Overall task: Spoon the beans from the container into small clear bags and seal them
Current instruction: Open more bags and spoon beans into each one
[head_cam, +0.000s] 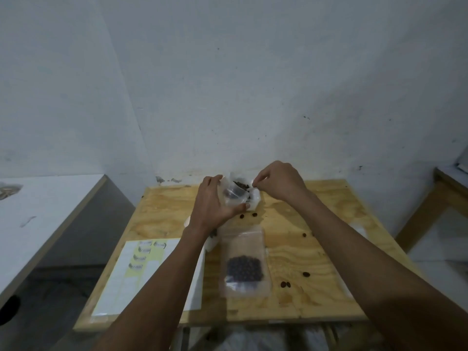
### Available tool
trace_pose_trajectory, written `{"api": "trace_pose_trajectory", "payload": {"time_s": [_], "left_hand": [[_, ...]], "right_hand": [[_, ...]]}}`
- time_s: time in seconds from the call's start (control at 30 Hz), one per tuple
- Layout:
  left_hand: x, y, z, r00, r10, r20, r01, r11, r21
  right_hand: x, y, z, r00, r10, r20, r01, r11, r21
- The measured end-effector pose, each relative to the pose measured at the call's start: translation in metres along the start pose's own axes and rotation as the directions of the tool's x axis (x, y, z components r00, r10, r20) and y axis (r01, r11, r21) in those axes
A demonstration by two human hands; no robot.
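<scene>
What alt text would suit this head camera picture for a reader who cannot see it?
Over a plywood table, a person's left hand holds a small clear bag open while the right hand pinches a white spoon at a container of beans. Nearer lie a filled bag, a label sheet and loose beans.

Both forearms reach forward. The left hand [214, 201] curls around the bag [234, 196]. The right hand [277, 184] pinches just right of it.
</scene>
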State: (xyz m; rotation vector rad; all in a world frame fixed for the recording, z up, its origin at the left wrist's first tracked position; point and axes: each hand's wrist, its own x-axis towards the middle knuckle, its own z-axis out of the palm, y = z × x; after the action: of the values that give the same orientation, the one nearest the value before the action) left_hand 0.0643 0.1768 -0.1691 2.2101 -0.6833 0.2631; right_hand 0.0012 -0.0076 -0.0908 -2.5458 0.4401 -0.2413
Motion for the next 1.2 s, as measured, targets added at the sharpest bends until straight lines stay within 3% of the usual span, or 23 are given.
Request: {"api": "trace_pose_trajectory", "payload": {"time_s": [0.07, 0.17, 0.33, 0.47, 0.6, 0.87, 1.1, 1.2], "left_hand": [[0.000, 0.003, 0.002, 1.000, -0.002, 0.003, 0.002, 1.000, -0.004], [-0.002, 0.001, 0.003, 1.000, -0.004, -0.011, 0.005, 1.000, 0.007], [-0.005, -0.013, -0.005, 0.996, -0.071, -0.062, 0.069, 0.997, -0.041], [-0.002, -0.020, -0.006, 0.992, -0.099, -0.082, 0.093, 0.993, -0.074], [0.007, -0.022, -0.001, 0.992, -0.092, -0.081, 0.083, 0.991, -0.107], [0.028, -0.018, 0.019, 0.994, -0.089, -0.067, 0.074, 0.977, -0.199], [0.028, -0.017, 0.036, 0.996, -0.058, -0.062, 0.039, 0.962, -0.272], [0.028, -0.018, 0.038, 0.996, -0.061, -0.070, 0.038, 0.954, -0.297]], "right_hand": [[-0.009, -0.007, -0.003, 0.997, -0.077, 0.015, 0.078, 0.993, -0.084], [-0.013, -0.007, -0.009, 0.988, -0.131, -0.081, 0.119, 0.984, -0.134], [-0.004, 0.011, -0.006, 0.974, -0.001, -0.225, -0.017, 0.997, -0.075], [0.004, 0.023, 0.022, 0.984, 0.089, -0.155, -0.107, 0.988, -0.108], [0.019, 0.027, 0.044, 0.978, 0.124, -0.171, -0.144, 0.983, -0.114], [0.046, 0.023, 0.068, 0.981, 0.047, -0.187, -0.084, 0.978, -0.192], [0.051, 0.025, 0.072, 0.978, 0.199, -0.062, -0.199, 0.980, 0.003], [0.052, 0.023, 0.068, 0.973, 0.225, -0.057, -0.225, 0.974, 0.003]]}}
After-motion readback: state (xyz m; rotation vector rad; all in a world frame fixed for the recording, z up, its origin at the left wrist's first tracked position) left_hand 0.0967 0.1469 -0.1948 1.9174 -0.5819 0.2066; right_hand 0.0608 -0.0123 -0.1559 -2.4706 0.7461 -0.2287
